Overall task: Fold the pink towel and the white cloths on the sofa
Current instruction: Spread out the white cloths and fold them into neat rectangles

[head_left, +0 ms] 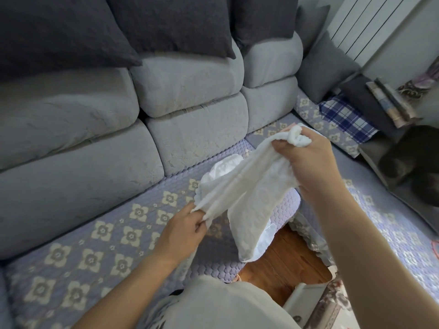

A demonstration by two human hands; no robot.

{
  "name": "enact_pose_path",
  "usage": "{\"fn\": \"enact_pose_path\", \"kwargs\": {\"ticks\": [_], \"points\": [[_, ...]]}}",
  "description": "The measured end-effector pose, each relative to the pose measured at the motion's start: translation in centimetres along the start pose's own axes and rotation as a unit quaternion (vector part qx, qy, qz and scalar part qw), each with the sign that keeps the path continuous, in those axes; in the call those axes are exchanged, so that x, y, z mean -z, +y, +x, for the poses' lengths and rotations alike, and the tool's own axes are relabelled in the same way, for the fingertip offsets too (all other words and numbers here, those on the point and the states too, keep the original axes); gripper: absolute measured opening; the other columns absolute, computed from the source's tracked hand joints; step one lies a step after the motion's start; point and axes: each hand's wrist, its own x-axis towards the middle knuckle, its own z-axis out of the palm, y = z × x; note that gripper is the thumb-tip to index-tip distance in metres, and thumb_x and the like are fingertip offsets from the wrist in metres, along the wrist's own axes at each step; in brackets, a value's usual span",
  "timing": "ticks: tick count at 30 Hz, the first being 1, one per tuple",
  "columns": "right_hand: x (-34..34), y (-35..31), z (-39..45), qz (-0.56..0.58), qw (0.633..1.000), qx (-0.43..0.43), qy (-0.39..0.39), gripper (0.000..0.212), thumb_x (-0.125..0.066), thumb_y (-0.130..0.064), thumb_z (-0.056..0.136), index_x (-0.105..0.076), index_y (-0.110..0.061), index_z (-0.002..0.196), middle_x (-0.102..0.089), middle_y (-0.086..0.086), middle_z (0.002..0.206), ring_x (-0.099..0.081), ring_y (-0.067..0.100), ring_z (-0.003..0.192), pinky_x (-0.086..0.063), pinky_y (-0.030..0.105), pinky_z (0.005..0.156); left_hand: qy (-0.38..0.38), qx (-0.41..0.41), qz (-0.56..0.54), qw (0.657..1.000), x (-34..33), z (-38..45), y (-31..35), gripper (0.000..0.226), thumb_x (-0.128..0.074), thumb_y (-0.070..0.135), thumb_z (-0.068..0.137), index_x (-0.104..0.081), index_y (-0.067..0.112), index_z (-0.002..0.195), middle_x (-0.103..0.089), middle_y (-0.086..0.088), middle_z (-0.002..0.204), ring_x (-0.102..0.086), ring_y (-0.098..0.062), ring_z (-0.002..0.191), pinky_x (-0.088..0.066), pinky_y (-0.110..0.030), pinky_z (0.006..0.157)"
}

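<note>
The grip is two-handed: the left hand [183, 227] pinches one bunched end of a white cloth [247, 198] between thumb and curled fingers, and the right hand [313, 162] holds the opposite end gathered in a closed fist, with a rolled white edge protruding above the knuckles. The cloth is stretched between the two hands and held in the air above the front edge of the sofa [118, 233] seat, with its lower portion hanging loose toward the wooden floor [285, 264]. The cloth shows no flat fold; it is judged to be at the shaking-out or straightening stage. A second white cloth [221, 169] lies crumpled on the seat just behind the held one, toward the backrest, and is judged unfolded. A small pink patch [288, 127] is visible beyond the right hand, near the inner corner of the seat; it may be the pink towel, but its condition cannot be determined. Estimated progress: early, with no completed fold visible.
</note>
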Motion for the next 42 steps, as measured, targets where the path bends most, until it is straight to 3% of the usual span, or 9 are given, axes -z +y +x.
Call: {"fn": "enact_pose_path", "kwargs": {"ticks": [11, 20, 22, 24, 26, 28, 33, 39, 42], "points": [[0.4, 0.6, 2.2, 0.024, 0.997, -0.041, 0.062, 0.01, -0.076, -0.026, 0.083, -0.067, -0.021, 0.085, -0.071, 0.012, 0.094, -0.072, 0.032, 0.095, -0.057, 0.058, 0.089, 0.109, 0.081, -0.154, 0.979, 2.1, -3.7, 1.2, 0.034, -0.08, 0.022, 0.082, -0.049, 0.016, 0.069, -0.051, 0.002, 0.069, -0.046, -0.004, 0.061, -0.035, -0.011, 0.054], [2.6, 0.8, 3.8, 0.025, 0.991, -0.022, 0.132, 0.016, -0.071, -0.018, 0.089, -0.061, -0.025, 0.079, -0.067, 0.001, 0.086, -0.07, 0.027, 0.091, -0.058, 0.052, 0.09, 0.145, 0.166, -0.307, 0.926, 6.2, -0.9, 3.2, 0.027, -0.073, 0.011, 0.09, -0.058, 0.031, 0.078, -0.059, 0.01, 0.069, -0.054, -0.004, 0.063, -0.044, -0.018, 0.062], [3.0, -0.5, 3.2, 0.002, 0.998, 0.017, 0.056, 0.008, -0.07, -0.016, 0.088, -0.065, -0.021, 0.084, -0.067, -0.002, 0.082, -0.07, 0.019, 0.084, -0.057, 0.048, 0.085, 0.099, 0.122, -0.329, 0.931, 9.0, 1.3, 5.4, 0.031, -0.073, 0.011, 0.089, -0.057, 0.037, 0.087, -0.058, 0.011, 0.07, -0.054, -0.008, 0.065, -0.044, -0.027, 0.064], [2.7, -3.0, 1.6, -0.077, 0.984, 0.077, -0.144, 0.016, -0.072, -0.022, 0.09, -0.071, -0.034, 0.1, -0.069, -0.01, 0.095, -0.068, 0.008, 0.084, -0.055, 0.038, 0.081, 0.016, 0.051, -0.314, 0.948, 12.0, 3.6, 8.5, 0.031, -0.076, 0.014, 0.087, -0.061, 0.04, 0.095, -0.064, 0.006, 0.072, -0.059, -0.014, 0.067, -0.048, -0.038, 0.067], [1.2, -5.4, -0.6, -0.253, 0.887, 0.119, -0.367, 0.03, -0.076, -0.047, 0.084, -0.062, -0.056, 0.108, -0.064, -0.026, 0.108, -0.063, -0.007, 0.096, -0.048, 0.018, 0.082, -0.038, -0.036, -0.256, 0.965, 14.0, 5.7, 12.2, 0.02, -0.077, 0.016, 0.084, -0.066, 0.03, 0.092, -0.071, 0.001, 0.075, -0.064, -0.021, 0.066, -0.052, -0.037, 0.067], [-0.5, -5.7, -1.6, -0.339, 0.813, 0.141, -0.452, 0.024, -0.076, -0.054, 0.081, -0.061, -0.051, 0.099, -0.067, -0.023, 0.098, -0.062, -0.008, 0.091, -0.046, 0.016, 0.075, -0.034, -0.106, -0.201, 0.973, 14.8, 7.1, 15.1, 0.013, -0.075, 0.015, 0.086, -0.064, 0.022, 0.086, -0.071, -0.003, 0.073, -0.061, -0.025, 0.062, -0.047, -0.031, 0.059], [1.6, -5.3, -0.1, -0.259, 0.906, 0.151, -0.299, 0.023, -0.071, -0.042, 0.085, -0.07, -0.019, 0.08, -0.072, -0.001, 0.076, -0.065, 0.009, 0.068, -0.053, 0.042, 0.071, 0.01, -0.092, -0.259, 0.961, 12.6, 7.0, 14.0, 0.032, -0.081, 0.025, 0.081, -0.054, 0.03, 0.099, -0.061, 0.006, 0.087, -0.056, -0.019, 0.068, -0.045, -0.023, 0.06], [4.5, -4.8, 0.0, -0.245, 0.919, 0.135, -0.276, 0.031, -0.067, -0.036, 0.088, -0.064, -0.012, 0.071, -0.063, 0.005, 0.067, -0.055, 0.008, 0.063, -0.043, 0.037, 0.063, 0.031, -0.053, -0.128, 0.99, 7.4, 2.9, 9.4, 0.033, -0.064, 0.013, 0.088, -0.041, 0.034, 0.099, -0.054, 0.008, 0.087, -0.055, -0.02, 0.073, -0.05, -0.049, 0.068], [4.2, -4.0, -0.1, -0.182, 0.954, 0.094, -0.221, 0.023, -0.068, -0.026, 0.087, -0.067, -0.004, 0.081, -0.069, 0.018, 0.081, -0.062, 0.015, 0.069, -0.046, 0.038, 0.068, 0.043, -0.15, -0.08, 0.985, 6.7, 0.9, 9.2, 0.029, -0.061, 0.02, 0.091, -0.043, 0.031, 0.11, -0.051, 0.012, 0.092, -0.054, -0.019, 0.075, -0.05, -0.045, 0.066]]}}
